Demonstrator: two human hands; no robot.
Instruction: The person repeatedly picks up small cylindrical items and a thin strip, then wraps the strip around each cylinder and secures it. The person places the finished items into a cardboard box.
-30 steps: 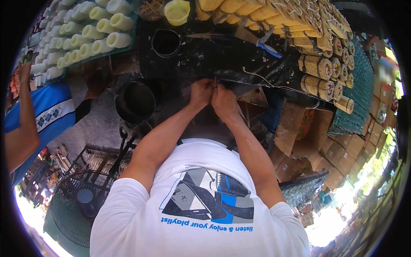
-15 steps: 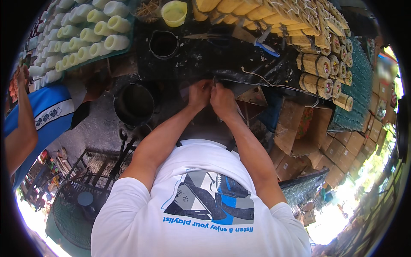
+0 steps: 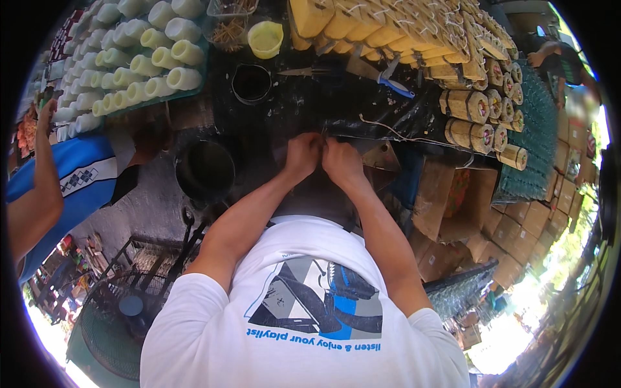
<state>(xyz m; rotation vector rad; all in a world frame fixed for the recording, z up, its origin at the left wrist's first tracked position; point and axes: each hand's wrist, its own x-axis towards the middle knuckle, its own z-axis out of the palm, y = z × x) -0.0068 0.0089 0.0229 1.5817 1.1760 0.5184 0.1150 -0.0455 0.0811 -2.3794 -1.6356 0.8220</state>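
My left hand (image 3: 303,155) and my right hand (image 3: 343,161) meet fingertip to fingertip at the front edge of the table covered in black plastic (image 3: 297,107). Both are closed in a pinch. Whatever lies between the fingers is too small and dark to make out. To the right, a thin pale cord (image 3: 398,134) trails along the table edge. Beyond my hands lie a blue-handled cutting tool (image 3: 394,85) and a pointed blade (image 3: 301,72). A dark round pot (image 3: 251,101) stands farther left, near a yellow bowl (image 3: 265,40).
Yellowish wooden cylinders with white cords (image 3: 381,32) are stacked at the back right. Pale green cups (image 3: 184,79) fill a tray at the left. A dark bucket (image 3: 205,171), an open cardboard box (image 3: 446,200) and a fan (image 3: 131,306) surround me. A co-worker in blue (image 3: 77,161) is at left.
The whole view has shifted slightly, so the table things sit lower in it. My hands stay together at the table edge, fingers still pinched. The co-worker's raised hand has moved a little.
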